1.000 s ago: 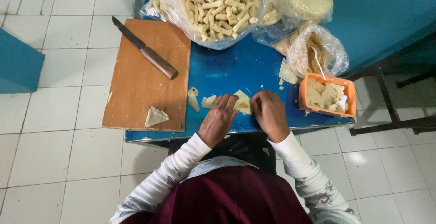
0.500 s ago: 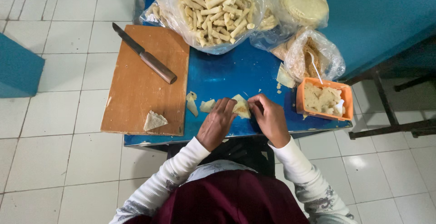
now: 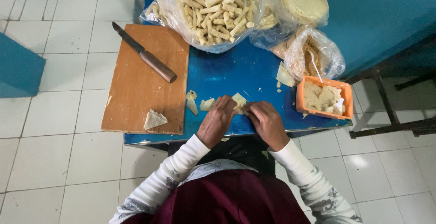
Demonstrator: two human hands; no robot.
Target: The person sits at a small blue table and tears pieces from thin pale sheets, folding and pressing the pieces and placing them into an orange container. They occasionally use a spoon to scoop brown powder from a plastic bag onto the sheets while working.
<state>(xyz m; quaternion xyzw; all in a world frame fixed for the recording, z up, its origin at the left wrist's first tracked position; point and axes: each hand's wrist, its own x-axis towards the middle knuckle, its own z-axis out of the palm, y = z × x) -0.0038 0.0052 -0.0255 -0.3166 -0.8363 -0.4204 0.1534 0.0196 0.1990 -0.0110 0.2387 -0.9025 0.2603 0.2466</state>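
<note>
Head view: left hand (image 3: 217, 120) and right hand (image 3: 267, 123) both pinch a pale wrapper (image 3: 239, 101) in their grip on the blue surface (image 3: 236, 72), beside an orange tub (image 3: 324, 97).

Both hands cover most of the pale wrapper (image 3: 239, 100); the bag of rolls (image 3: 211, 10) is cropped at the top.

Worktop (image 3: 236, 69): blue, glossy, smooth. Cutting board (image 3: 141, 83) at its left edge: matt brown wood. Knife (image 3: 144, 53): dull metal blade, wooden handle. Bags (image 3: 213, 10) along the far edge: clear, shiny, crinkled plastic. Tub (image 3: 323, 97) near the right edge: orange matt plastic. Pale wrapper piece (image 3: 238, 101): thin, matt, dry-looking. Sleeves (image 3: 181, 167): white ribbed knit cloth.
</note>
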